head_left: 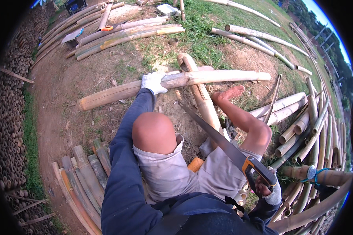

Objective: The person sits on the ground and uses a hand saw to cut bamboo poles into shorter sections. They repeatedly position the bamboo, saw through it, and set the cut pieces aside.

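Note:
My left hand [153,82], in a white glove, is closed over a thick bamboo pole [223,76] that lies crosswise in front of me. The pole rests across a slanting bamboo support [202,100] that runs down between my legs. My right hand [267,187], also gloved but with bare fingertips showing, grips the orange and black handle of a hand saw [223,144]. The saw's long blade points up and to the left, its tip apart from the pole and below it. Part of the support's lower end is hidden behind the blade and my leg.
Bamboo poles [129,36] lie stacked at the far left, with another orange-handled saw [107,28] on them. More bamboo lies in a pile [302,121] at the right and a bundle [80,168] at the near left. Cut bamboo ends [11,129] form a high stack along the left edge.

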`<control>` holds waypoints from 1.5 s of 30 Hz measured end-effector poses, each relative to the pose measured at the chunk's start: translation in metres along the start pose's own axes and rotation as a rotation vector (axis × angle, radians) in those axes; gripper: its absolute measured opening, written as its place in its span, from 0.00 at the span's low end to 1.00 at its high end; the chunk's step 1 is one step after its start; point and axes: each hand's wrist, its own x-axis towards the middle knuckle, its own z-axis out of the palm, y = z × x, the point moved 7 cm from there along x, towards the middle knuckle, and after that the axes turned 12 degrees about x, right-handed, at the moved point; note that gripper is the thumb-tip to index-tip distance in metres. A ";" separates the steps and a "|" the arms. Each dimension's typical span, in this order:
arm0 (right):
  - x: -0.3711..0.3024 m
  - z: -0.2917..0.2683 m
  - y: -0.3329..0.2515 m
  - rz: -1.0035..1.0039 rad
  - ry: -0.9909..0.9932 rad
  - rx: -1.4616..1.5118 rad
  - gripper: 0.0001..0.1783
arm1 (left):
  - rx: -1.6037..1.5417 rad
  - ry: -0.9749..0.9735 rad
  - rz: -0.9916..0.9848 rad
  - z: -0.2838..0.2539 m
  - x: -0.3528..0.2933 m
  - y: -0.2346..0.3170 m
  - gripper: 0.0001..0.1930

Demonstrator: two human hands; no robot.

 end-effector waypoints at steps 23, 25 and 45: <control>0.263 0.197 0.113 -0.036 -0.306 0.470 0.16 | -0.069 0.142 0.175 -0.012 0.031 0.079 0.41; 0.260 0.192 0.110 -0.083 -0.299 0.267 0.18 | -0.079 0.132 0.139 -0.013 0.033 0.080 0.39; 0.244 0.173 0.073 -0.414 -0.093 -0.190 0.27 | -0.106 0.106 0.132 -0.012 0.049 0.074 0.41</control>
